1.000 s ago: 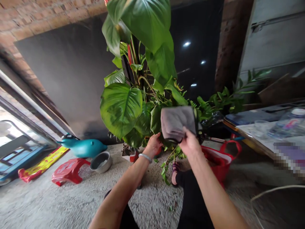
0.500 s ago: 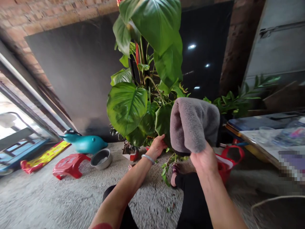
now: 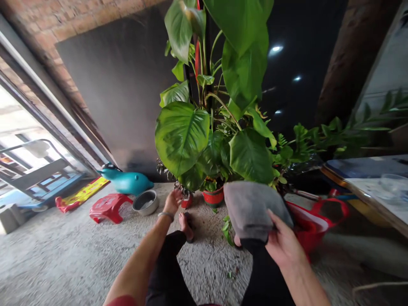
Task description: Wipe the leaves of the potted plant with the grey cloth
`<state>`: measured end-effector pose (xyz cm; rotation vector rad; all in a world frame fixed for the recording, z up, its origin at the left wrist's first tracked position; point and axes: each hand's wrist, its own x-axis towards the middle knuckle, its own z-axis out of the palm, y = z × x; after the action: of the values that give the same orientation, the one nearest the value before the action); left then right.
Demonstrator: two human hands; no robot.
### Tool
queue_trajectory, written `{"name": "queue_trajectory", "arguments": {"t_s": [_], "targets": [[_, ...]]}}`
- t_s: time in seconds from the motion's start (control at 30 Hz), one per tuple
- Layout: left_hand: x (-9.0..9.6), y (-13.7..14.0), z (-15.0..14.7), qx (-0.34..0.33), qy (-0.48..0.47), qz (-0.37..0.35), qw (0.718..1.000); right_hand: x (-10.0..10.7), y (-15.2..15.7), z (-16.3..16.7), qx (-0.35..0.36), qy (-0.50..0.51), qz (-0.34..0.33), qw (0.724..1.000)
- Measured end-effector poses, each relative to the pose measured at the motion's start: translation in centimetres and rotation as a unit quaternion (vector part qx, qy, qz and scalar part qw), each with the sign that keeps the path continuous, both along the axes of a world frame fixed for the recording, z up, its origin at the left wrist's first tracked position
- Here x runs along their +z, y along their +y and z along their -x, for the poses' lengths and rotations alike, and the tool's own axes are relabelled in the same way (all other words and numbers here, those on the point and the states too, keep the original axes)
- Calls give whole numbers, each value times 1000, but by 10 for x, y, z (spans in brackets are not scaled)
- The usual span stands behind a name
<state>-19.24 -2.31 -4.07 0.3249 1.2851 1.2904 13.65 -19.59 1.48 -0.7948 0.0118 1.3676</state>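
Note:
My right hand (image 3: 283,240) grips the near right edge of a folded grey cloth (image 3: 250,208), its thumb on top. The cloth hangs above my right knee, just below a drooping leaf (image 3: 250,155) of a tall potted plant (image 3: 183,136). My left hand (image 3: 174,201) holds nothing; its fingers are apart, in the air in front of a small red pot (image 3: 186,201). Behind, the big plant's red pot (image 3: 213,197) stands on the floor, partly covered by leaves.
To the left are a grey metal bowl (image 3: 145,202), a red stool (image 3: 110,208) and a teal animal-shaped toy (image 3: 132,182). A red basket (image 3: 310,227) stands right, beside a table (image 3: 366,187). Loose leaves (image 3: 230,275) lie on the concrete floor. A dark panel (image 3: 121,97) leans behind.
My left hand has left the leaf and moved left and down. My right hand has lowered the cloth, which now looks flatter. The view has shifted right to left across the scene.

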Motion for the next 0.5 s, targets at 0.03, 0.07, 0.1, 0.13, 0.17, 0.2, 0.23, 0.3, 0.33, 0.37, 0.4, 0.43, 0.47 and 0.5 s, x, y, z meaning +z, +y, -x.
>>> {"name": "queue_trajectory", "arguments": {"t_s": [0.03,0.07,0.1,0.13,0.17,0.2,0.23,0.3,0.33,0.37,0.4,0.43,0.47,0.5], "targets": [[13,12,3,13,-7,-27,1000,21,17,6,-12,-3,-50,999],[27,24,1,16,-19,-58,998,42,36,15,-19,-5,-98,995],[39,33,-6,7,-40,-92,995,61,56,28,-8,-5,-140,990],[49,40,-17,-8,-61,-123,991,75,76,42,10,-2,-165,986],[56,44,-29,-32,-85,-146,985,83,92,58,32,-1,-172,985],[61,46,-41,-60,-107,-160,979,84,103,73,65,-1,-159,985],[62,45,-51,-90,-125,-166,974,77,108,88,101,-3,-127,987],[58,40,-65,-132,-154,-168,965,46,99,108,162,-14,-45,986],[55,38,-67,-141,-166,-171,961,26,86,113,187,-20,-4,982],[51,35,-68,-142,-175,-175,958,7,68,113,190,-27,9,981],[49,33,-68,-137,-183,-181,957,-8,49,109,197,-30,11,980],[46,32,-66,-132,-190,-185,955,-17,31,103,206,-35,10,978],[45,31,-65,-131,-197,-190,953,-17,16,94,203,-42,0,978],[45,30,-65,-136,-203,-196,950,-9,5,85,193,-49,-15,980]]}}
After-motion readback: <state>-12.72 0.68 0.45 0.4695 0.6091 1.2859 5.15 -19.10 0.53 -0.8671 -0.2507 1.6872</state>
